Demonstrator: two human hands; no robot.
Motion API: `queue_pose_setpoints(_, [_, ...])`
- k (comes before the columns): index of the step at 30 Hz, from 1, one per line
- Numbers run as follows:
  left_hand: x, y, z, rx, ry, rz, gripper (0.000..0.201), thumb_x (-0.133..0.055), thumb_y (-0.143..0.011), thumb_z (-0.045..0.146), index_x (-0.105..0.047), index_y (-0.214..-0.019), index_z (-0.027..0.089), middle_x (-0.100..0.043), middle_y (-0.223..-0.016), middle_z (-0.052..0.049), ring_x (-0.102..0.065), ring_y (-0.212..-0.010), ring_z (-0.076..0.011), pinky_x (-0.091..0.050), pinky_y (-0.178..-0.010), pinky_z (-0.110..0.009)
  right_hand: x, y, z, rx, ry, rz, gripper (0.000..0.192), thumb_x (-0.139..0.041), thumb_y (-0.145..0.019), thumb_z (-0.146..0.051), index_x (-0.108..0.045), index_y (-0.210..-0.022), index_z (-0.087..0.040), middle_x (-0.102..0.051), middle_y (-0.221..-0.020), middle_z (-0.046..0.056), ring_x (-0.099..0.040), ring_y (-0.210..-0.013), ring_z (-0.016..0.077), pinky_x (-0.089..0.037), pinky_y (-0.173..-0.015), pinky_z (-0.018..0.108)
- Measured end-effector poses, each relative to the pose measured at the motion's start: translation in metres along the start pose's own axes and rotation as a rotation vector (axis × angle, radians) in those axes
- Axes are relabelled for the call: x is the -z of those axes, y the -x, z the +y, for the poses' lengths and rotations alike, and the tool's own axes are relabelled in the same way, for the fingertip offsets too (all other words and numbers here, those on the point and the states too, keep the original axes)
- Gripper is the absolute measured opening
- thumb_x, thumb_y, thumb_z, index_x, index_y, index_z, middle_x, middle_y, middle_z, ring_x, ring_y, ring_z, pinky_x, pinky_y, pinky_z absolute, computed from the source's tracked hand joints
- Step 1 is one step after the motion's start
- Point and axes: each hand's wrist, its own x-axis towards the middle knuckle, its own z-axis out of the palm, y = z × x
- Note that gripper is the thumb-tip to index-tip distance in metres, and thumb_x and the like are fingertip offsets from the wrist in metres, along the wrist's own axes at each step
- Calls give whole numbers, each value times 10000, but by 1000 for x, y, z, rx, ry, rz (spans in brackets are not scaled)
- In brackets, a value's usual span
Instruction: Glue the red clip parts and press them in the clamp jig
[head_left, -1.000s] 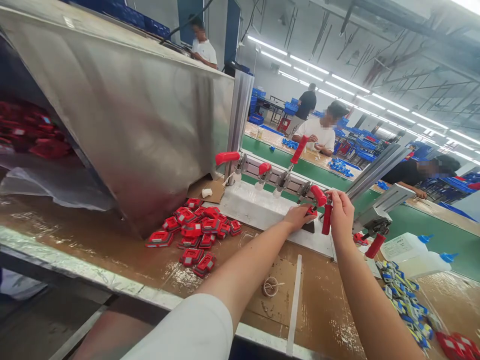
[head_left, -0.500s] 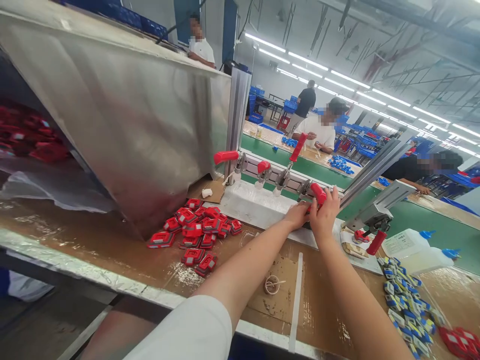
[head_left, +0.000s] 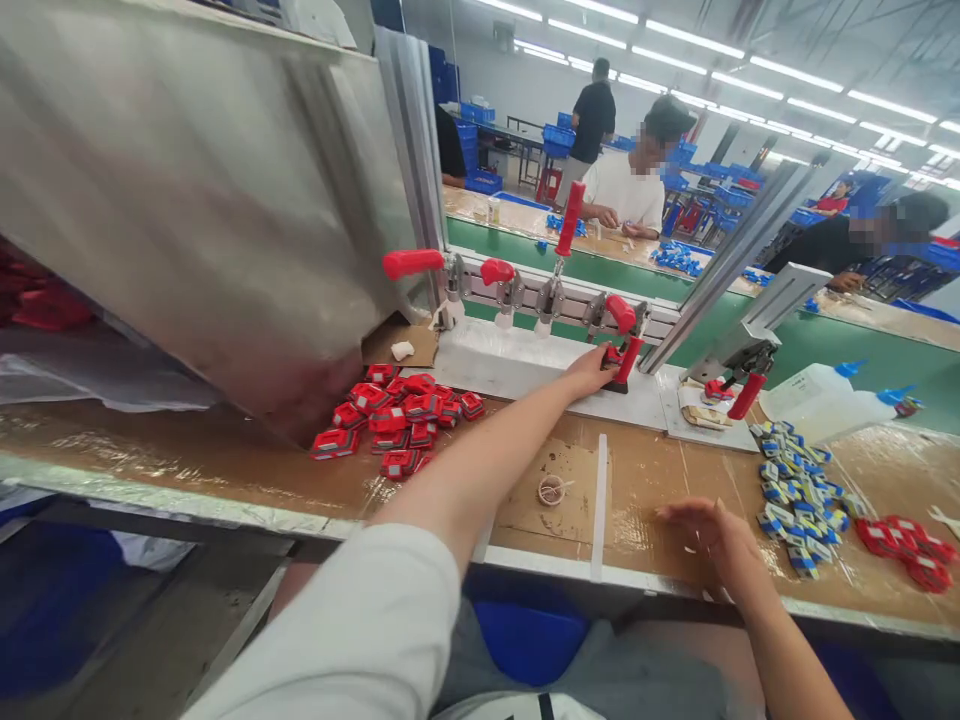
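My left hand (head_left: 591,372) reaches forward to the toggle clamp at the right end of the row, its fingers closed on a small red plastic part (head_left: 613,355) above a dark block. The fingertips are partly hidden there. That clamp's red handle (head_left: 628,359) points down beside the fingers. My right hand (head_left: 712,540) hovers over the front of the bench, fingers apart, holding nothing. Left of my left arm lies a pile of red and grey plastic parts (head_left: 405,412). A small round cup (head_left: 551,489) with a thin stick in it stands on cardboard between my arms.
More toggle clamps (head_left: 551,297) line the metal rail. Another clamp fixture (head_left: 739,380) stands to the right, near white bottles with blue caps (head_left: 810,395). Blue, yellow and grey parts (head_left: 799,495) and red parts (head_left: 907,550) lie at right. A large metal chute (head_left: 202,200) fills the left. Co-workers sit opposite.
My right hand has left the clamp and come back toward the bench's front edge. The end clamp's handle now points down. My left hand stays at the clamp, and the view has shifted.
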Motion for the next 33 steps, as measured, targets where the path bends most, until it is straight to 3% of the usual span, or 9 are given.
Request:
queue_pose_setpoints(3, [16, 30, 2, -28, -29, -48, 630, -612, -926, 285, -457, -1520, 142, -494, -1582, -143, -462, -1460, -266, -366, -1220, -379, -4, 41, 17, -109, -139, -64, 578, -297, -982, -662, -795, -957, -370, -777, -860, 159, -756, -886, 366, -593, -854, 526])
queue_pose_setpoints(6, [58, 72, 6, -173, -179, -94, 530, -534, -973, 359, -531, -1471, 177, -502, -1572, -96, -464, -1455, -253, -335, -1238, -417, -3, 52, 13, -179, -263, -210, 671, -274, -974, -721, -799, -975, -303, -761, -815, 162, -739, -811, 361, -587, -811, 540])
queue_pose_setpoints(9, [116, 116, 20, -199, -318, -126, 428, -479, -996, 423, -644, -1339, 228, -641, -1407, -41, -576, -1319, -226, -395, -1180, -403, 1, 36, 2, -130, -322, -121, 653, -352, -968, -734, -777, -923, -240, -754, -802, 145, -731, -802, 335, -596, -797, 514])
queue_pose_setpoints(11, [148, 146, 34, -112, -430, -119, 370, -487, -991, 458, -706, -1203, 249, -721, -1226, -24, -658, -1124, -211, -478, -1055, -356, -1, 14, -9, -56, -277, -6, 574, -439, -971, -695, -759, -898, -224, -743, -793, 119, -711, -782, 297, -590, -761, 451])
queue_pose_setpoints(14, [174, 192, 44, 54, -611, -154, 293, -544, -967, 469, -742, -969, 254, -751, -990, -19, -672, -922, -208, -504, -867, -305, -19, -26, -39, 77, -74, -15, 471, -504, -998, -611, -742, -888, -220, -709, -776, 74, -644, -739, 236, -528, -695, 359])
queue_pose_setpoints(19, [171, 252, 19, 169, -851, -321, 220, -763, -850, 378, -742, -1045, 279, -731, -1079, -26, -678, -999, -241, -488, -824, -302, -71, -88, -86, 418, 278, -174, 486, -411, -1046, -550, -623, -753, -226, -619, -705, 26, -547, -699, 197, -410, -662, 314])
queue_pose_setpoints(25, [166, 279, -1, 76, -860, -325, 423, -859, -787, 342, -703, -1173, 269, -710, -1172, -69, -636, -1121, -289, -482, -981, -394, -104, -108, -62, 554, 575, -364, 508, -486, -1016, -503, -494, -598, -214, -547, -587, 8, -421, -558, 153, -217, -574, 305])
queue_pose_setpoints(29, [146, 255, 12, -11, -616, -130, 431, -757, -893, 374, -651, -1298, 272, -642, -1274, -72, -612, -1202, -258, -493, -1045, -379, -108, -97, -53, 627, 633, -468, 459, -570, -986, -402, -505, -576, -204, -557, -575, 10, -392, -532, 140, -177, -577, 313])
queue_pose_setpoints(33, [92, 193, 17, -62, -254, -9, 463, -779, -867, 379, -673, -1303, 267, -594, -1239, -63, -654, -1062, -209, -549, -965, -333, -114, -94, -54, 720, 606, -524, 391, -529, -1009, -328, -548, -638, -207, -605, -642, 14, -466, -580, 148, -235, -594, 299])
